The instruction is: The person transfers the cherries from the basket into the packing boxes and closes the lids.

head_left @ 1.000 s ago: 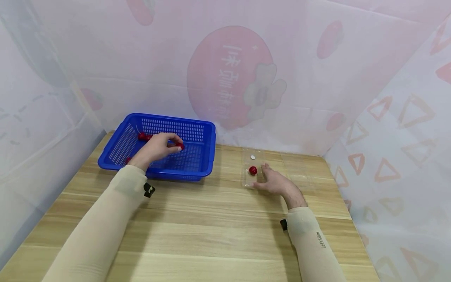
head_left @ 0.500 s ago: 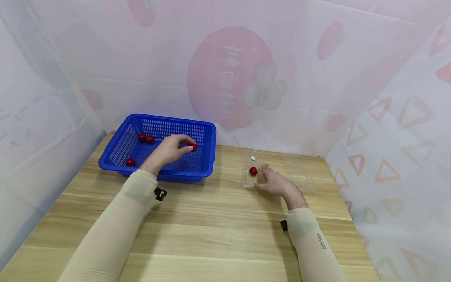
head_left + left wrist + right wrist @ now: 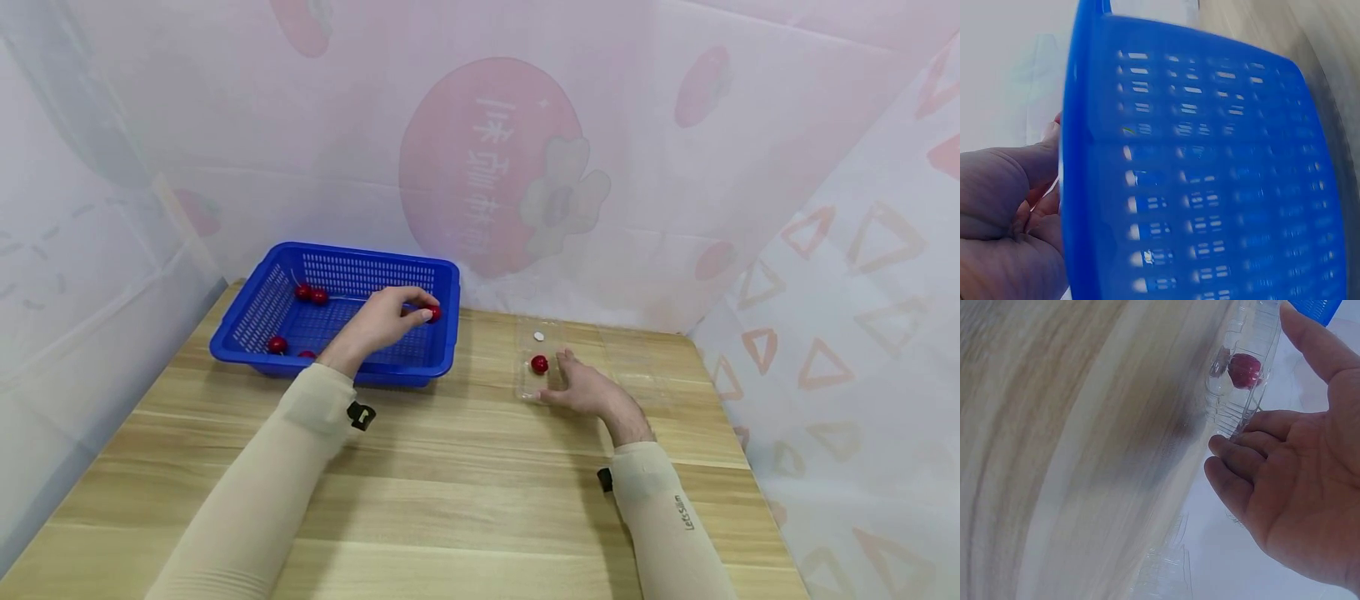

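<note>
My left hand (image 3: 386, 321) pinches a red cherry (image 3: 434, 313) between thumb and fingertips, above the right part of the blue plastic basket (image 3: 337, 367). In the left wrist view the basket wall (image 3: 1210, 156) hides most of the fingers, with the thumb side of the hand (image 3: 1010, 212) at the left. My right hand (image 3: 588, 390) rests at a clear plastic box (image 3: 528, 385), thumb by its near edge and fingers along its right side. Those fingers look fairly straight in the right wrist view. Inside the box sits one cherry (image 3: 1245, 370), near a small white oval spot (image 3: 538, 337).
Several more cherries lie in the basket, including a pair (image 3: 311, 294) at the back left and one (image 3: 277, 344) at the front left. Another clear plastic piece (image 3: 633, 367) lies right of the box. A printed cloth (image 3: 637, 208) rises behind the wooden table (image 3: 450, 500).
My left hand has moved right over the basket, carrying the pinched cherry, and uncovered cherries at the basket's front left. The right hand and clear box have stayed in place.
</note>
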Action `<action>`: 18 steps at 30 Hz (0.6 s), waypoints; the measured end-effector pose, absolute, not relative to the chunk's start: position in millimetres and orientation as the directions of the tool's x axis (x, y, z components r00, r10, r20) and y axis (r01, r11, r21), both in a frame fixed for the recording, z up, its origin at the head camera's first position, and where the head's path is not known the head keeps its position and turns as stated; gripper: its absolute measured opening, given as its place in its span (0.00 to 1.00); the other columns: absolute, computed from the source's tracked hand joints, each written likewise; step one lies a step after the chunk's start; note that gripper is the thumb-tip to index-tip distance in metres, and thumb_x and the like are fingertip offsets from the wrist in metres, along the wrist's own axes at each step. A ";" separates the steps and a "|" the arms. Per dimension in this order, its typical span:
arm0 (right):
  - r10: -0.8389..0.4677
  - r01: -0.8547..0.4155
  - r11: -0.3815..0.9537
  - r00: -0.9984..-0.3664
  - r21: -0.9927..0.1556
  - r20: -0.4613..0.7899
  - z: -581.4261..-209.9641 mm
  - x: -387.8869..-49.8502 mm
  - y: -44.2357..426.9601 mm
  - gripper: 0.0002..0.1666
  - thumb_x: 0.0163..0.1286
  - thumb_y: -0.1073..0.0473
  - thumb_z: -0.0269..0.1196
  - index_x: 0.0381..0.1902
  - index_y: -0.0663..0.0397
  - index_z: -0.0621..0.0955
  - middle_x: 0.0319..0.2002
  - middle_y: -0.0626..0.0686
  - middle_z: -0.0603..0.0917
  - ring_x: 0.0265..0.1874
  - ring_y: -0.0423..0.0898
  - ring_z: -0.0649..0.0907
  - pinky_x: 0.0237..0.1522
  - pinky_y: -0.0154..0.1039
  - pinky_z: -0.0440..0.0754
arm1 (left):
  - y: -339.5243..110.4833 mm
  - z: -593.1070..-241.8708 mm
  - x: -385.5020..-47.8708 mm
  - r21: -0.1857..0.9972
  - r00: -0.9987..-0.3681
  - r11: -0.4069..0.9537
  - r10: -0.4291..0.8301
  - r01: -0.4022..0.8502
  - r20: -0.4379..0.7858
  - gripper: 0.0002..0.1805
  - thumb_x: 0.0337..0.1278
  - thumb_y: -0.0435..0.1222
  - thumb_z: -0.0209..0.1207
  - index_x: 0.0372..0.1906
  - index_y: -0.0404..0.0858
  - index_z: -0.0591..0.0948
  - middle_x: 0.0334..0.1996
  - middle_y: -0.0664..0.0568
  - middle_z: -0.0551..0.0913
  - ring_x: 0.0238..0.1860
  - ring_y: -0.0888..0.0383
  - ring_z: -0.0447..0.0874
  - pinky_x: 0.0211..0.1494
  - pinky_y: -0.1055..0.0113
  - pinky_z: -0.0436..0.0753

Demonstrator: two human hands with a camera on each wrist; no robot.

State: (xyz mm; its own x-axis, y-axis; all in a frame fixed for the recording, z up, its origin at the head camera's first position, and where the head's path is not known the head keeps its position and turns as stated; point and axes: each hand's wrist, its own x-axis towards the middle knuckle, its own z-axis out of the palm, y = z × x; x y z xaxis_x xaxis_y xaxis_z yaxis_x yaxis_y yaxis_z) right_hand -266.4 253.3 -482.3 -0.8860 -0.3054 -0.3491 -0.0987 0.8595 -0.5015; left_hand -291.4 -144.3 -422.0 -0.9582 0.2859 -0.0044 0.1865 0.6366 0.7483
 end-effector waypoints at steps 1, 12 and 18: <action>-0.305 -0.098 0.860 -0.886 -0.501 -0.351 -482.1 -266.4 253.2 0.65 0.88 0.40 0.70 0.96 0.72 0.47 0.97 0.72 0.42 0.98 0.69 0.48 0.99 0.66 0.49 | -141.9 -421.5 -291.0 0.750 -0.958 0.635 0.287 0.187 -0.003 0.18 0.96 0.41 0.58 0.74 0.42 0.88 0.72 0.39 0.90 0.74 0.36 0.90 0.78 0.36 0.89; -0.303 -0.099 0.867 -0.883 -0.489 -0.359 -480.6 -266.1 253.8 0.65 0.87 0.40 0.71 0.96 0.72 0.48 0.96 0.73 0.42 0.97 0.71 0.50 0.98 0.68 0.51 | -112.7 -417.9 -286.2 0.766 -0.951 0.608 0.309 0.208 0.013 0.17 0.95 0.41 0.60 0.73 0.43 0.89 0.67 0.41 0.93 0.67 0.41 0.94 0.72 0.41 0.92; -0.293 -0.094 0.873 -0.886 -0.478 -0.360 -481.6 -266.5 254.8 0.66 0.86 0.38 0.72 0.96 0.71 0.49 0.96 0.73 0.43 0.97 0.72 0.52 0.98 0.69 0.53 | -94.7 -418.8 -281.8 0.781 -0.935 0.575 0.353 0.244 0.032 0.16 0.94 0.38 0.61 0.72 0.40 0.89 0.67 0.40 0.93 0.65 0.41 0.95 0.71 0.43 0.93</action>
